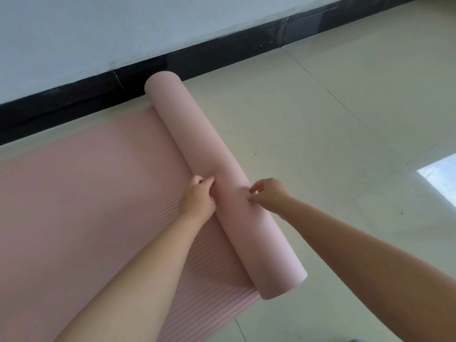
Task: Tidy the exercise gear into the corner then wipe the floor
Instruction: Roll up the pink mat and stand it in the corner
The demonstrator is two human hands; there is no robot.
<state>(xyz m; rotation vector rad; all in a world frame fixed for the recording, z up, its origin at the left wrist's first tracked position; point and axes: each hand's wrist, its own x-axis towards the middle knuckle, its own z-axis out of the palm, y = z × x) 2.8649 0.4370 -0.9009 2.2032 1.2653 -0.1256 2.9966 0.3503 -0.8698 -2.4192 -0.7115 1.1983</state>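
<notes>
A pink yoga mat lies on the floor, partly rolled up. Its roll [197, 144] runs from the black skirting down towards the lower right, and its ribbed flat part [86, 206] spreads out to the left. My left hand [197, 197] sits at the seam where the roll meets the flat part, its fingers curled against the roll's left side. My right hand [270, 196] rests on top of the roll, its bent fingers and thumb pinching the surface. Both forearms reach in from the bottom of the view.
A light wall [123, 33] with a black skirting board [222, 53] runs along the far side, touching the roll's far end. Pale floor tiles [333, 107] stretch to the right. A bright window reflection [441, 178] shows on the floor at the right edge.
</notes>
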